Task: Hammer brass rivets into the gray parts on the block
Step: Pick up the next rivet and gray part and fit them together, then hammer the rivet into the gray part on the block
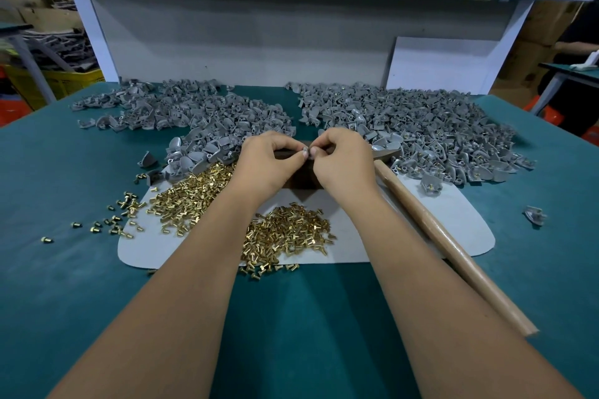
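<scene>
Both forearms reach forward; left hand [270,157] and right hand [340,155] pinch one small gray plastic part [306,150] together above the dark block [299,180], loose brass rivets [288,230] heaped just behind the wrists.

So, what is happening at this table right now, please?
A person is fitting small pieces together over a dark block. The left hand and right hand both pinch a small gray part between their fingertips. The hammer lies untouched by the right arm. Brass rivets lie heaped on a pale mat, with piles of gray parts behind.
</scene>
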